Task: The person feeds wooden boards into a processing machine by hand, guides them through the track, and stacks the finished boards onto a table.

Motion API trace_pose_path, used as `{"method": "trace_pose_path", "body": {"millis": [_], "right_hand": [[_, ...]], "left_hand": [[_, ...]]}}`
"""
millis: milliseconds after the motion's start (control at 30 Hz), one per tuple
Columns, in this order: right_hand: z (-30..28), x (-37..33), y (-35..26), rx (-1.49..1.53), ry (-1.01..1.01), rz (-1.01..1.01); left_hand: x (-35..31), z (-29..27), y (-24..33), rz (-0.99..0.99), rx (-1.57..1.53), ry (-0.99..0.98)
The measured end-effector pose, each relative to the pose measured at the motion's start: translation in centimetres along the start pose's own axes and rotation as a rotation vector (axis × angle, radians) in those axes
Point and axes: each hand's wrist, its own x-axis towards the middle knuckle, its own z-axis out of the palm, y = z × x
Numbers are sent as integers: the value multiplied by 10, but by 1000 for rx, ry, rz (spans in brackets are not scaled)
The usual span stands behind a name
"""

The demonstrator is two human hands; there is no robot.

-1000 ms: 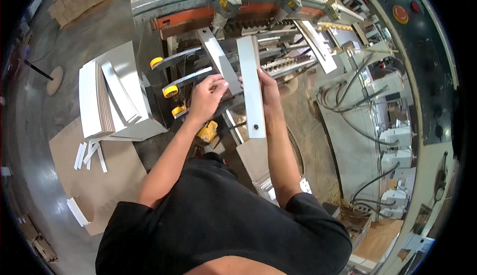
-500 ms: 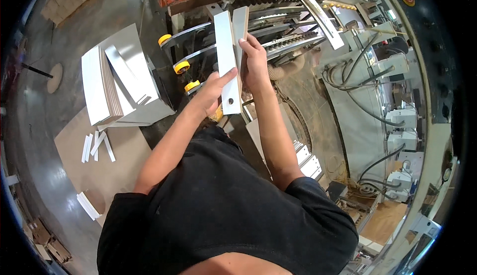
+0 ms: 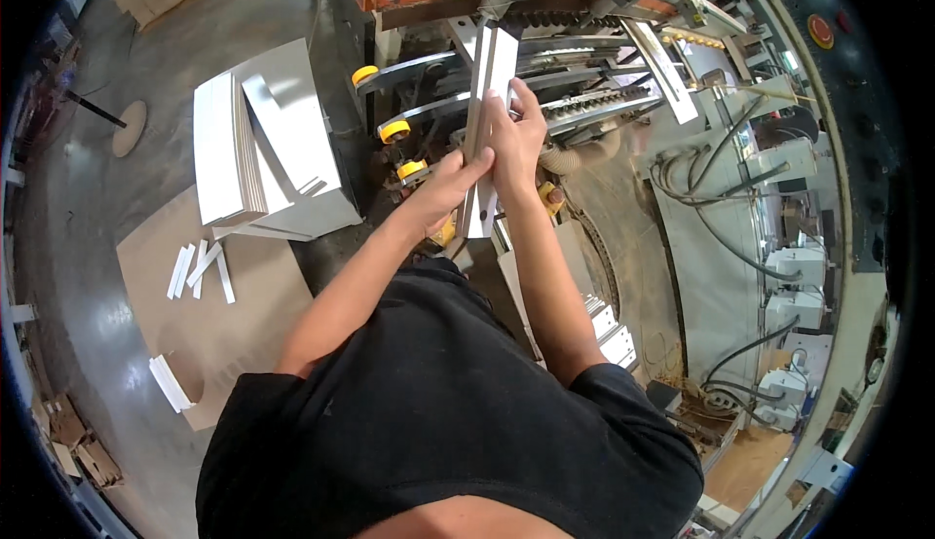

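Observation:
I hold two narrow white boards (image 3: 502,55) together, pressed side by side, over the front of a machine. They are turned so that their long edges show, and a dark hole is visible near the lower end. My left hand (image 3: 450,190) is closed around the lower part, its thumb lying across the boards. Higher up, my right hand (image 3: 516,140) grips them from the right side, with its fingers bent over the face. Part of the boards is hidden behind my hands.
Machine rails (image 3: 438,103) with yellow rollers (image 3: 393,132) lie ahead. Another white strip (image 3: 662,72) rests at their right. On the left stands a stack of white panels (image 3: 219,149), with loose strips (image 3: 203,268) on brown board. More drilled strips (image 3: 616,336) are by my right elbow.
The two boards, splayed apart at the top before, are now together and rotated edge-up. My right hand has slid down and closer to my left hand. The view has shifted slightly.

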Motion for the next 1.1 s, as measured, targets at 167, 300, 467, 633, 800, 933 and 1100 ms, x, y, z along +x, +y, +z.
{"method": "trace_pose_path", "body": {"millis": [167, 300, 467, 633, 800, 933, 1100], "right_hand": [[-34, 3, -1, -363, -163, -426], [-64, -7, -26, -929, -601, -858], [-73, -4, -18, -972, -754, -944], [-59, -5, -17, -678, -736, -717], [-13, -16, -17, -485, -843, -165], [17, -17, -5, -403, -957, -242], [10, 38, 9, -569, -380, -430]], "left_hand": [[-9, -16, 25, -145, 37, -43], [-22, -43, 38, -266, 141, -273], [-27, -42, 56, -251, 250, -487], [-40, -90, 39, -141, -157, -182], [-32, -65, 26, 280, -186, -117], [-23, -59, 28, 367, -159, 90], [-33, -76, 13, 416, -442, 275]]}}
